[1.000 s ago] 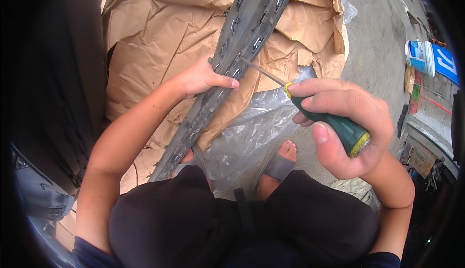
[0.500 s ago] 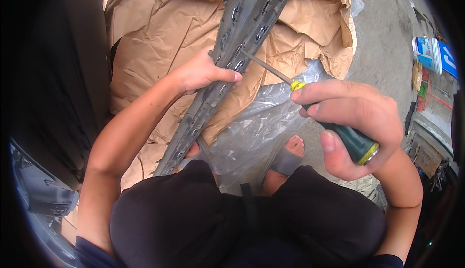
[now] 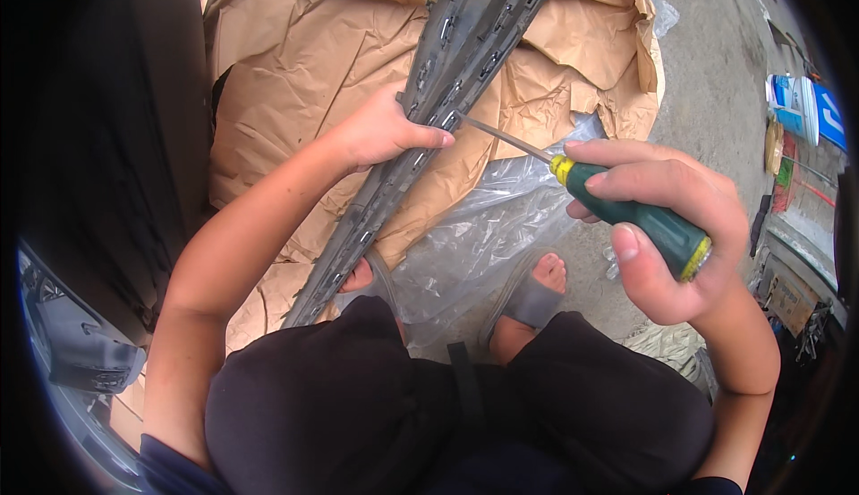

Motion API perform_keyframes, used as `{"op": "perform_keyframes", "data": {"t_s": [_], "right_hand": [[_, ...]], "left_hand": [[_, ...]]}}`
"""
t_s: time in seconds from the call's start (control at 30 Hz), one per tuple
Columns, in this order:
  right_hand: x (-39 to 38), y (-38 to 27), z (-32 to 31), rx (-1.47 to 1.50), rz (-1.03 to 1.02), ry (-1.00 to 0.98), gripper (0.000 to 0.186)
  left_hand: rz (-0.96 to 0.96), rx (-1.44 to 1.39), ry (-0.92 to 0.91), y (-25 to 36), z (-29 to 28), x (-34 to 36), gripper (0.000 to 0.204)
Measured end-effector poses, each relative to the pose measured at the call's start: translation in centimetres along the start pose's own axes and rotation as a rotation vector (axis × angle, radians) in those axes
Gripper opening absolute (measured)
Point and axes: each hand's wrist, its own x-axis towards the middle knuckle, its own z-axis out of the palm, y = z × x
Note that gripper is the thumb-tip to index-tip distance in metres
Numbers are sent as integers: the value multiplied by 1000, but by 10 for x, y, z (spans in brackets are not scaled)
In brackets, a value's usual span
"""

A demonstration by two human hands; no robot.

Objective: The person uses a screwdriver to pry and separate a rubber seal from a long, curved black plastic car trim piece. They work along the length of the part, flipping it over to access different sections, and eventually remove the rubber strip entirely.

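A long dark plastic trim strip [image 3: 467, 43], lined with several metal clips, slants from the top of the view down to my left knee. My left hand [image 3: 391, 133] is closed around it about midway, thumb across the top and the other fingers hidden behind. In my right hand [image 3: 680, 218] is a screwdriver [image 3: 640, 213] with a green and yellow handle, gripped between fingers and thumb. Its thin metal shaft points up and left, the tip at a clip [image 3: 450, 120] on the strip's right edge, just above my left thumb. Whether the tip touches the clip I cannot tell.
Crumpled brown paper [image 3: 304, 75] and clear plastic sheeting [image 3: 474, 227] cover the concrete floor [image 3: 716, 57] under the strip. My sandalled feet [image 3: 532, 294] stand close below. A tall dark panel [image 3: 116, 119] rises at left. A blue and white bucket [image 3: 792, 106] is at far right.
The screwdriver's tip has shifted down along the strip to a clip nearer my left thumb. My right hand has loosened slightly, showing more of the handle. The strip sits slightly further right.
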Motion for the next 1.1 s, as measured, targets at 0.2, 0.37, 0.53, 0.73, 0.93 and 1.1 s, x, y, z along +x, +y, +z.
{"op": "perform_keyframes", "data": {"t_s": [0.2,0.37,0.53,0.73,0.93,1.1], "right_hand": [[2,-12,23,309,325,216,28],[9,-18,27,440,488,325,28],[19,-22,22,-91,294,190,20],[24,-35,12,-488,347,-69,24],[24,-9,43,-290,514,-167,30],[14,3,63,-271,482,-33,33]], "left_hand": [[11,55,12,4,4,-1,44],[93,40,36,-2,6,1,36],[95,96,71,-5,8,4,34],[54,131,107,-15,5,7,35],[-4,100,123,-25,-11,15,49],[32,78,141,-33,-8,17,33]]}}
